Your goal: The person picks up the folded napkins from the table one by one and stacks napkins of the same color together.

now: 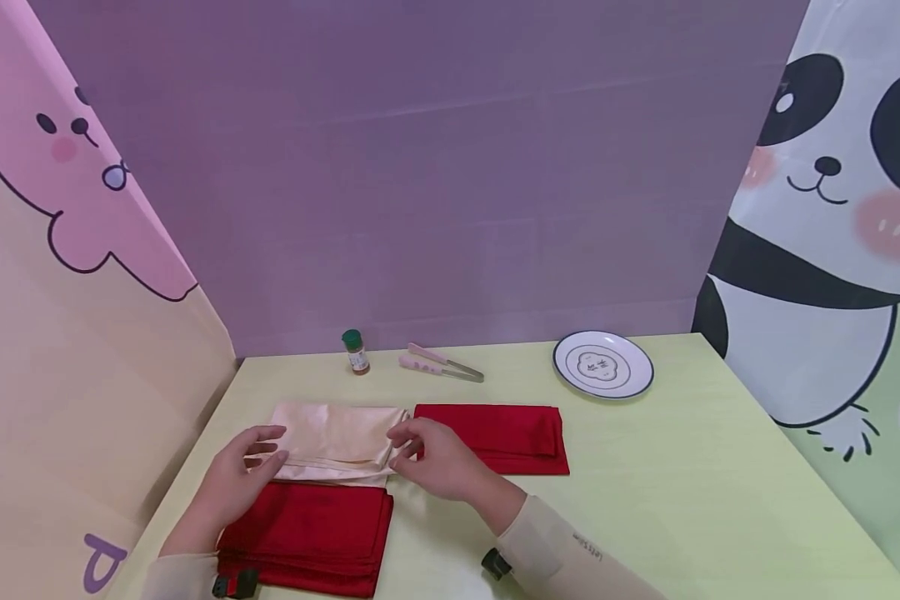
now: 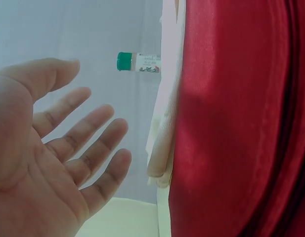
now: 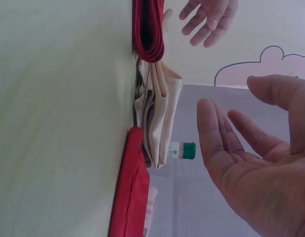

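A folded cream cloth [image 1: 337,433] lies at the table's left middle, its layered edges showing in the right wrist view. My left hand [image 1: 243,471] hovers by its left end with fingers spread and nothing in them. At the cloth's right end is my right hand [image 1: 438,458], fingers loosely bent and holding nothing; the right wrist view shows a gap between this hand and the cloth. One folded red cloth [image 1: 307,533] lies in front of the cream one, partly under my left forearm. Another folded red cloth [image 1: 495,437] sits to the right, partly behind my right hand.
Along the back of the table stand a small green-capped jar [image 1: 356,354], pink-handled tongs [image 1: 442,364] and a white plate [image 1: 603,365] with a dark rim. A purple backdrop [image 1: 457,167] rises behind the table, with printed panels on both sides.
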Demonstrator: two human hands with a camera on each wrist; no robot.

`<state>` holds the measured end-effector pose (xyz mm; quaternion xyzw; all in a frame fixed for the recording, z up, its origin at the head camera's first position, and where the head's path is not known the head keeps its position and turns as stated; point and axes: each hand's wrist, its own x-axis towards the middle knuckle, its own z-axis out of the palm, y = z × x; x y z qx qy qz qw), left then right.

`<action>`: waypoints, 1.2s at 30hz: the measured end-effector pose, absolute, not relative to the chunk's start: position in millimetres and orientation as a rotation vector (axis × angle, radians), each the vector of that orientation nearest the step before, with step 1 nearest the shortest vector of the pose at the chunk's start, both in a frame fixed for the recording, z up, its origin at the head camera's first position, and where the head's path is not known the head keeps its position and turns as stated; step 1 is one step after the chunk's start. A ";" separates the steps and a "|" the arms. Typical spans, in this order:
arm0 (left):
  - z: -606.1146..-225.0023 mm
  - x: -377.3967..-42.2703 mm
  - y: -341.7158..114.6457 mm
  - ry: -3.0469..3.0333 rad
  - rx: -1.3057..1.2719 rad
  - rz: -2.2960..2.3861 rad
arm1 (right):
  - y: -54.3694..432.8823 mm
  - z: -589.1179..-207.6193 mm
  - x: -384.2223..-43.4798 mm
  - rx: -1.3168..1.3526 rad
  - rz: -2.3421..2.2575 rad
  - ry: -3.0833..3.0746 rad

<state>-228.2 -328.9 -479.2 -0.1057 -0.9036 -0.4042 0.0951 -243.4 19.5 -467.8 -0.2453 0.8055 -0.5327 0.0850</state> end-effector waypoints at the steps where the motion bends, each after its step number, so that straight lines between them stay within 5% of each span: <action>1: -480.0 -226.9 -330.4 -2.680 -0.312 -1.199 | 18.8 -467.3 -242.6 -0.737 -1.593 2.401; 36: -500.0 -209.9 -374.9 -2.747 -0.149 -1.264 | 8.7 -474.8 -231.0 -0.697 -1.320 2.310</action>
